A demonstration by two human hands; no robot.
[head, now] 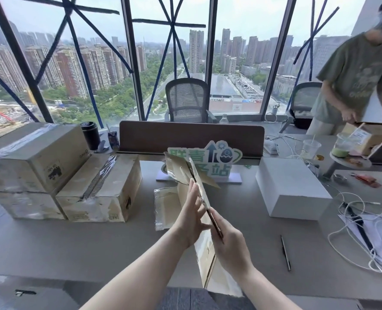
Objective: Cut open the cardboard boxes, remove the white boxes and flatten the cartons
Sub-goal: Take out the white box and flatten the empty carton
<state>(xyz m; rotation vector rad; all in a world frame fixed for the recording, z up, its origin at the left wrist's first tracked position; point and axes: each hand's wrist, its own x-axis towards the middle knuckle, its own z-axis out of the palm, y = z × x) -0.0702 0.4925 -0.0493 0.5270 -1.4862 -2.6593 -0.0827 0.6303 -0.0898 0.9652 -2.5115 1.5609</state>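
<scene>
I hold a flattened cardboard carton on edge above the middle of the desk, its flaps pointing away from me. My left hand presses flat against its left face. My right hand grips its near edge from the right. A white box stands on the desk to the right. Three taped cardboard boxes sit at the left: one stacked on another, and a third beside them.
A dark pen-like tool lies on the desk right of my hands. Cables and papers cover the right side. A green sign stands before the brown divider. Another person works at the far right.
</scene>
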